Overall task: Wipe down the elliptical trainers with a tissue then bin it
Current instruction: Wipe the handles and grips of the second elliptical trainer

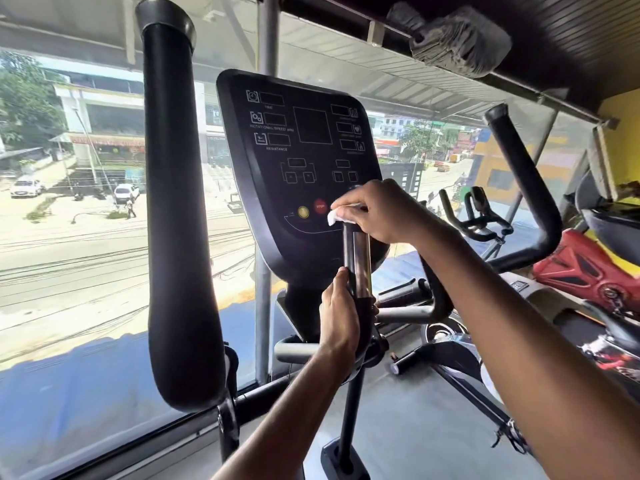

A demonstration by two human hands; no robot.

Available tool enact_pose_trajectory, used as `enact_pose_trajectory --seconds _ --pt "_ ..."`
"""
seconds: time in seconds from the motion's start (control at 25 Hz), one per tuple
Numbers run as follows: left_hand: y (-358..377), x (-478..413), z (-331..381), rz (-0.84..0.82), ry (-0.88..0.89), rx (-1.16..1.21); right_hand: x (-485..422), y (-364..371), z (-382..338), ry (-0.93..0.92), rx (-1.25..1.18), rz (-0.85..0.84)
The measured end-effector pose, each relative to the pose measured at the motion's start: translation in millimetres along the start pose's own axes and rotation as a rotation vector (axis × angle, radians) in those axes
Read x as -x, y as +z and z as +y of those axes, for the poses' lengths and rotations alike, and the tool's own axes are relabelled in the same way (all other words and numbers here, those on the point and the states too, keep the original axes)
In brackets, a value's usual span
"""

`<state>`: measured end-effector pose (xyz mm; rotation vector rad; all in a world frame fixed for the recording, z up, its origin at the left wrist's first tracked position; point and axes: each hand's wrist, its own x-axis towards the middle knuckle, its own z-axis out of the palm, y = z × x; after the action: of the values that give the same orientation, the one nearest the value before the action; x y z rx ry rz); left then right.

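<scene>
The elliptical trainer's black console (pixel 298 161) faces me, with a yellow button and a red stop button low on it. In front of it rises a short upright grip bar (pixel 357 261) with a shiny metal sleeve. My right hand (pixel 381 211) wraps a white tissue (pixel 333 216) over the top end of that bar. My left hand (pixel 341 313) grips the same bar lower down, at its black base. A thick black swing handle (pixel 176 216) stands at the left, and a thinner one (pixel 530 188) curves at the right.
A glass window wall stands right behind the machine, looking onto a street. An exercise bike (pixel 481 220) and a red machine cover (pixel 588 275) sit to the right. A low dark ceiling beam (pixel 485 39) runs overhead. Grey floor lies below.
</scene>
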<state>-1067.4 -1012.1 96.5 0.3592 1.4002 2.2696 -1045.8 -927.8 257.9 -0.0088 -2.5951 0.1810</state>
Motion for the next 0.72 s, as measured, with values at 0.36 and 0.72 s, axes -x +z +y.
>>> enact_pose_trajectory --seconds 0.36,0.72 --pt "-2 -3 -2 -0.009 0.024 -0.012 14 18 2 -0.036 0.132 0.304" --pt "-3 -6 -6 -0.019 0.005 0.021 26 31 13 -0.063 -0.007 0.487"
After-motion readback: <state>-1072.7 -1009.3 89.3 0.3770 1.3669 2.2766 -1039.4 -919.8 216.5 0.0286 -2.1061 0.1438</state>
